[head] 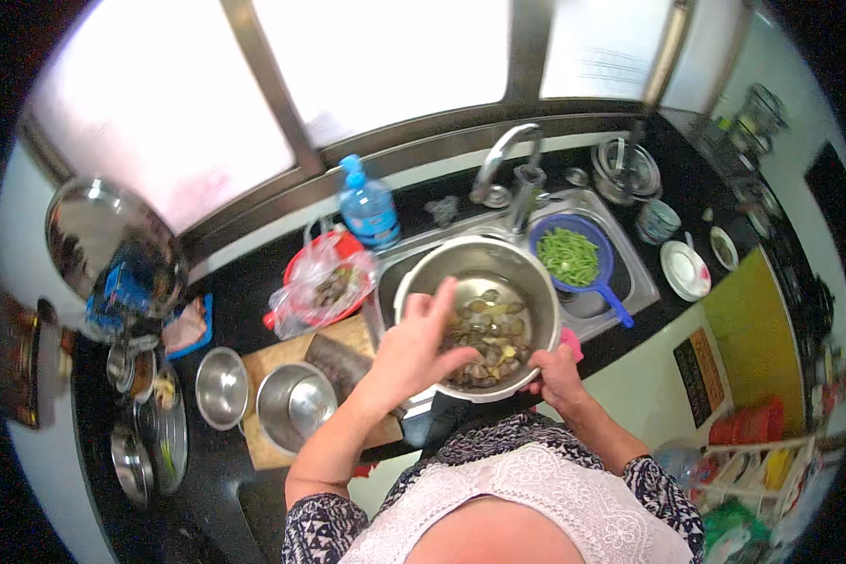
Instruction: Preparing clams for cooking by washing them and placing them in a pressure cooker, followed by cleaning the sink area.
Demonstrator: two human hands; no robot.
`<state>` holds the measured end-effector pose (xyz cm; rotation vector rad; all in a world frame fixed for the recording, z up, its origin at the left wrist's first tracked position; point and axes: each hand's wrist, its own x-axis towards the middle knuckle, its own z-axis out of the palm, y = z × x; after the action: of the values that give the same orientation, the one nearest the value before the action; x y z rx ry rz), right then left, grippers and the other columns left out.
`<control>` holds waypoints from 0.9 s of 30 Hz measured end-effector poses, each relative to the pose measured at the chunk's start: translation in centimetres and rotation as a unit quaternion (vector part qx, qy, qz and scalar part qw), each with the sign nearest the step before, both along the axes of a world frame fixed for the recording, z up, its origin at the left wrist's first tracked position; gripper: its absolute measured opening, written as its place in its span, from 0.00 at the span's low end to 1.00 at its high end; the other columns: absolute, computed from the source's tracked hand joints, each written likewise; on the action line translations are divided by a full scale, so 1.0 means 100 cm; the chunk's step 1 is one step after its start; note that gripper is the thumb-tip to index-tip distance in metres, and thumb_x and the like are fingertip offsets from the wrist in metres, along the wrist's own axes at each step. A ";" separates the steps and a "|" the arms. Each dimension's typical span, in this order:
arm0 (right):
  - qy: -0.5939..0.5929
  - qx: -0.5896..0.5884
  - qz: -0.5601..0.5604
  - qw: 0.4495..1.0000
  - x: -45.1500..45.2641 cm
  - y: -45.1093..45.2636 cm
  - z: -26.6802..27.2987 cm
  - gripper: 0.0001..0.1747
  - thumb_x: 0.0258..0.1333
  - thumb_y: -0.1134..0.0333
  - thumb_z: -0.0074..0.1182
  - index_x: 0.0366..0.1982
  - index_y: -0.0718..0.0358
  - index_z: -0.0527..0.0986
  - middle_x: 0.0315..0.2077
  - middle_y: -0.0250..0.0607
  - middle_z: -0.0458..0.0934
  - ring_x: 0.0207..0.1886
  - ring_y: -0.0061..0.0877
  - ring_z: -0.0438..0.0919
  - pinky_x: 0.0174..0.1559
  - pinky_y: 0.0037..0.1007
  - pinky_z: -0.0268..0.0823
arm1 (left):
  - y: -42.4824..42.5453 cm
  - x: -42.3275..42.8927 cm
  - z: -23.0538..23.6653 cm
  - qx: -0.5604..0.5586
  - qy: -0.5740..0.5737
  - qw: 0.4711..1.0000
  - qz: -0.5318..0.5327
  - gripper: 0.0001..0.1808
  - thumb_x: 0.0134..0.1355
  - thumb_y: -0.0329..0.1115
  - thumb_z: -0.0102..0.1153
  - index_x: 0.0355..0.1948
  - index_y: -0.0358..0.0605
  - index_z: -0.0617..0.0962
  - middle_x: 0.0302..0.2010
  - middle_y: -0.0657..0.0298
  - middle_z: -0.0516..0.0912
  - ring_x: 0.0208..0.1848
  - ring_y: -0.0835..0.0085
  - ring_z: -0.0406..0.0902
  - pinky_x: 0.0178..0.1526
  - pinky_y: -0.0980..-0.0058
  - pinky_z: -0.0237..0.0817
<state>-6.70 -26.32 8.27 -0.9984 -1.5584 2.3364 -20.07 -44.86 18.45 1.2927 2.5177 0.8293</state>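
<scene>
A large metal pot (412, 282) is tilted towards me in front of the sink. In its clear liquid lie what look like clams (490, 321) with yellow slices among them. My right hand (558, 368) grips the pot's rim at the lower right. Over the pot's left side, my left hand (423, 338) is spread, its fingers apart and nothing held in it. Whether it touches the pot wall I cannot tell. A blue strainer (608, 243) of cut green beans (567, 255) sits in the right basin, just beyond the pot.
A cleaver (342, 366) and a steel bowl (296, 409) lie on the wooden cutting board (275, 455). Left of the sink is a red basket (358, 303) with a plastic bag. A faucet (507, 151) and a blue-labelled bottle (368, 208) stand behind. A lidded pan (116, 247) leans far left.
</scene>
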 end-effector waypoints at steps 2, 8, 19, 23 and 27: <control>0.008 -0.008 -0.015 1.000 0.005 0.005 0.012 0.14 0.37 0.76 0.44 0.31 0.79 0.68 0.16 0.46 0.74 0.10 0.27 0.72 0.06 0.20 0.58 | 0.000 -0.005 -0.011 0.147 0.106 0.982 0.058 0.37 0.49 0.39 0.61 0.57 0.40 0.59 0.43 0.49 0.69 0.44 0.55 0.69 0.43 0.66 0.64; 0.029 -0.012 -0.081 0.996 0.042 0.041 0.020 0.20 0.37 0.76 0.44 0.38 0.75 0.67 0.18 0.45 0.74 0.11 0.25 0.72 0.06 0.19 0.58 | -0.026 0.018 -0.060 0.088 -0.269 0.940 0.188 0.21 0.56 0.42 0.54 0.40 0.32 0.74 0.28 0.57 0.78 0.30 0.70 0.73 0.36 0.74 0.64; 0.099 -0.028 -0.152 0.983 0.199 0.146 0.004 0.14 0.37 0.76 0.45 0.32 0.76 0.71 0.20 0.48 0.76 0.13 0.28 0.74 0.08 0.21 0.58 | 0.139 0.160 -0.099 0.089 -0.716 0.683 -0.115 0.29 0.45 0.33 0.64 0.47 0.31 0.69 0.39 0.51 0.78 0.35 0.65 0.78 0.38 0.67 0.70; 0.112 -0.052 -0.284 0.951 0.275 0.190 -0.011 0.12 0.38 0.77 0.45 0.29 0.77 0.70 0.18 0.48 0.74 0.11 0.30 0.73 0.08 0.22 0.58 | 0.213 0.209 -0.115 0.018 -0.757 0.633 -0.162 0.25 0.46 0.27 0.62 0.47 0.38 0.69 0.37 0.50 0.78 0.28 0.68 0.77 0.32 0.73 0.70; 0.093 -0.051 -0.394 0.913 0.364 0.229 -0.017 0.10 0.38 0.78 0.46 0.27 0.79 0.69 0.16 0.50 0.73 0.11 0.33 0.73 0.08 0.25 0.59 | 0.299 0.270 -0.118 -0.051 -0.731 0.646 -0.215 0.18 0.47 0.27 0.61 0.39 0.40 0.70 0.24 0.58 0.76 0.23 0.70 0.74 0.29 0.73 0.68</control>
<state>29.73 -3.42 6.55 -1.1098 -0.7460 1.8583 6.94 -14.99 6.69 0.5537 0.8667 0.9462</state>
